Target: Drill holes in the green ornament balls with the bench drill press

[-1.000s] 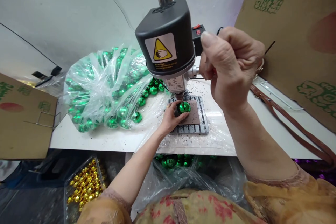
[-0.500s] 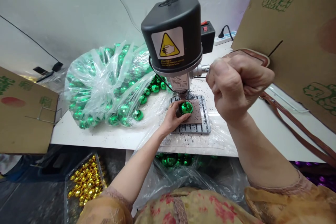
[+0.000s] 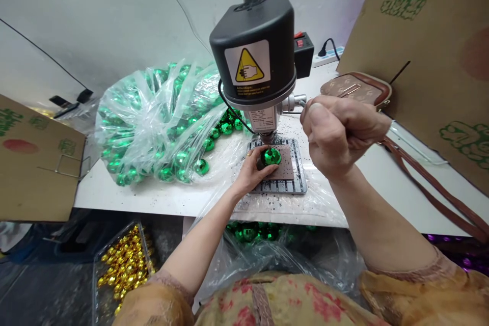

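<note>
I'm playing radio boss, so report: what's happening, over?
Left hand holds green ball below drill chuck. Right hand closed at lever. Dark flecks around base plate.

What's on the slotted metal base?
A brownish board, dark specks and, above the board, a green ball in the left hand. The base under the board is covered.

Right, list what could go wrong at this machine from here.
The left grip sits close under the chuck, so a slip could put its fingers in harm's way. The green ball it holds is round and shiny, so it might turn or slide if held loosely. Clear plastic lies by the base and could snag on an arm.
</note>
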The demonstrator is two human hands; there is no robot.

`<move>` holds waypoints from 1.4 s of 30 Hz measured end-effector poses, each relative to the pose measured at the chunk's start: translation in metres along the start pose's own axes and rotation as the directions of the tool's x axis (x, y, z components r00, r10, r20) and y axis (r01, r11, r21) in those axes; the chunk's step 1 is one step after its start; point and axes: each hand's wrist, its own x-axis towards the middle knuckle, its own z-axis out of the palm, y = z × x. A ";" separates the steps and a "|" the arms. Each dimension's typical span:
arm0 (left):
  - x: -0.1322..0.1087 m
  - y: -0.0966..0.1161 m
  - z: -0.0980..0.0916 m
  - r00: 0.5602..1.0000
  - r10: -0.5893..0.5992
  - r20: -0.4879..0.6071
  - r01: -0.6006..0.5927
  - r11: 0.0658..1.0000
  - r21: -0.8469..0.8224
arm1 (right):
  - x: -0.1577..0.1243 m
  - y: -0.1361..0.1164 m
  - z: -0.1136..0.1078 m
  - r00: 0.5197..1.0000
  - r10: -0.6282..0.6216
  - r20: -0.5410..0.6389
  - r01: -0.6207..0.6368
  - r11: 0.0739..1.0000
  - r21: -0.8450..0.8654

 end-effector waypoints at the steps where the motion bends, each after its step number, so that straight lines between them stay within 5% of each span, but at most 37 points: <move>1: 0.000 0.000 0.000 1.000 0.000 -0.003 0.000 1.000 0.000 | -0.001 0.001 -0.001 1.000 -0.009 0.004 0.009 1.000 -0.009; 25: -0.002 0.000 0.001 1.000 -0.016 -0.016 0.016 1.000 -0.002 | -0.019 0.003 -0.014 0.982 -0.131 0.135 0.132 0.991 0.001; 33: -0.002 0.005 0.011 0.991 -0.084 -0.107 0.072 0.991 -0.110 | 0.014 -0.008 0.004 0.987 0.155 -0.045 -0.154 0.988 0.018; 38: -0.037 0.029 -0.005 0.947 -0.159 -0.279 0.143 0.987 -0.077 | 0.030 -0.004 0.006 0.982 0.183 -0.047 -0.180 0.982 0.063; 40: -0.066 0.039 -0.021 0.966 -0.168 -0.195 0.159 0.986 -0.057 | 0.030 -0.001 0.005 0.986 0.161 -0.048 -0.157 0.985 0.075; 42: -0.100 0.046 -0.038 0.990 -0.124 0.062 0.124 0.992 0.007 | 0.029 0.001 0.006 0.988 0.144 -0.059 -0.139 0.987 0.080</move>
